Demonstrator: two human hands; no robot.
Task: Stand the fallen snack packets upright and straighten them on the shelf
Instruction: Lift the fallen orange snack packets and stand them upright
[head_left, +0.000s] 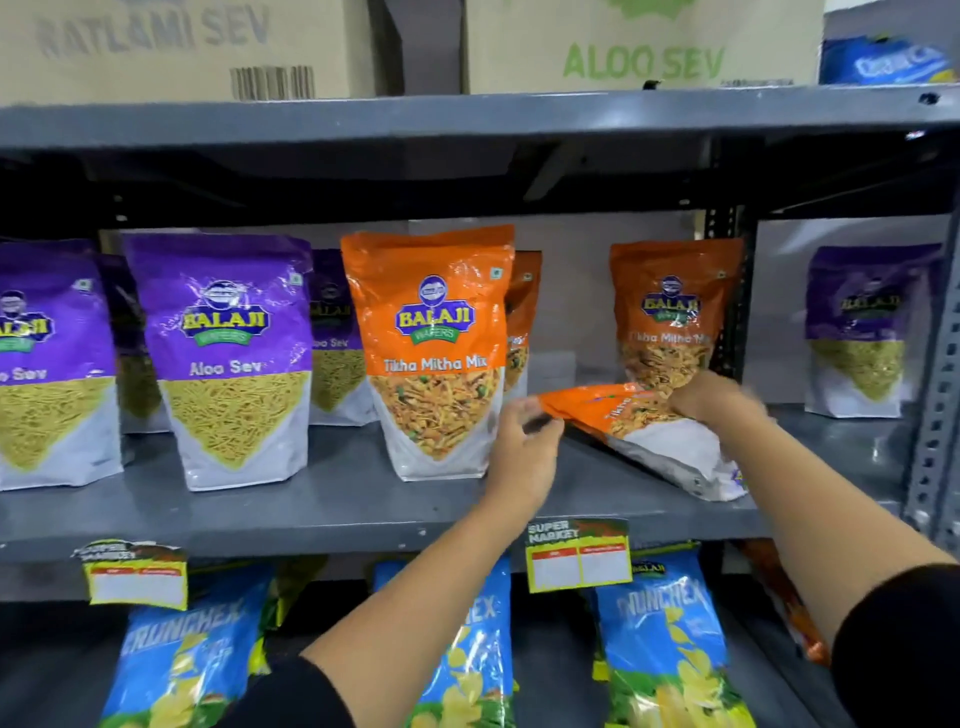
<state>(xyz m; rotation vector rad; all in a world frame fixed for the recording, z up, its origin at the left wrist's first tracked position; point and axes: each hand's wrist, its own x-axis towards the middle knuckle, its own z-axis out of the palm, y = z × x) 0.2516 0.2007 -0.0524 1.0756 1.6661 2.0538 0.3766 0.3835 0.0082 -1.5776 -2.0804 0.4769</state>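
Observation:
A fallen orange Tikha Mitha Mix packet (654, 441) lies tilted on the grey middle shelf (322, 499), its top pointing left and its white base at the right. My left hand (524, 447) grips the packet's top edge. My right hand (711, 397) rests on its upper side, fingers closed over it. An upright orange packet (434, 353) stands just left of my left hand. Another orange packet (672, 312) stands behind the fallen one. Purple Aloo Sev packets (223, 358) stand upright to the left.
A purple packet (857, 332) stands at the far right beyond the slotted upright post (935, 395). Cardboard boxes (639, 47) sit on the top shelf. Blue Crunchex bags (660, 639) fill the lower shelf, under yellow price tags (576, 556).

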